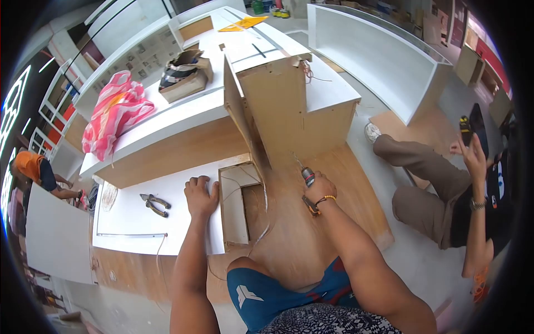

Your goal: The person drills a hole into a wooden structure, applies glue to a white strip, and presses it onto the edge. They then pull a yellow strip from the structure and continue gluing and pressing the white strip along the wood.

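My right hand (321, 188) is wrapped round a cordless drill (308, 176), whose long bit points up and away toward the wooden side of the cabinet (278, 106). Fingers apart, my left hand (201, 196) lies flat on the white panel (181, 225), beside a rectangular opening with a wooden frame (233, 211). Pliers (155, 205) with dark handles rest on that panel to the left of my left hand. Thin wires run through the opening and over its right edge.
A pink striped cloth (115, 111) and an open cardboard box (186, 78) sit on the white cabinet. At the right, a seated person (439, 195) raises one hand. Another person in orange (33, 167) bends at the far left. A long white shelf unit (378, 61) stands behind.
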A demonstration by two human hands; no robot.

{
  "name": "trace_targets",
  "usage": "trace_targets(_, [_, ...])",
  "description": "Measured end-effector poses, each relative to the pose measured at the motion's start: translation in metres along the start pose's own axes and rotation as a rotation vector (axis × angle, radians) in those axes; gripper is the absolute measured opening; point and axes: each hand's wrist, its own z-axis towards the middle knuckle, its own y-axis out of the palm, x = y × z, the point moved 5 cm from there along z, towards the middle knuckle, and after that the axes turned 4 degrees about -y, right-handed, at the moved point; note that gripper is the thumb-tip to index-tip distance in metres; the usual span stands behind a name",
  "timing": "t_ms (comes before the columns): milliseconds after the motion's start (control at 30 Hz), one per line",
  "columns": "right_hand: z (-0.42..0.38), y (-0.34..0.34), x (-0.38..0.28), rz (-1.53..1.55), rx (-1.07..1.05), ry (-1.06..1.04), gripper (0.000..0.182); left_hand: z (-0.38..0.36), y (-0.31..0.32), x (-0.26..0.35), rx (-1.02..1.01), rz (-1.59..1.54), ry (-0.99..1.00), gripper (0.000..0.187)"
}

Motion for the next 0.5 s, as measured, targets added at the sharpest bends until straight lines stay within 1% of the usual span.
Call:
trace_targets(100, [0.0013, 0.0027, 0.0011, -0.031, 0.041, -0.012, 0.057, -0.0004, -0.0031, 0.0016, -0.023, -0.018, -0.013, 0.036])
trace_targets(333, [-0.0041, -0.0042, -0.006, -0.053, -0.021, 0.012, 0.058, -0.001, -0.003, -0.0008, -0.015, -0.028, -0.017, 0.039])
trace_targets(433, [0.001, 0.003, -0.0026, -0.063, 0.046, 0.007, 0.054, -0.0009, -0.0048, -0.0012, -0.019, -0.032, -0.026, 0.039])
trace_targets(500, [0.0024, 0.0055, -0.0004, -0.062, 0.045, 0.012, 0.053, -0.0017, -0.0034, -0.0022, -0.017, -0.037, -0.025, 0.04])
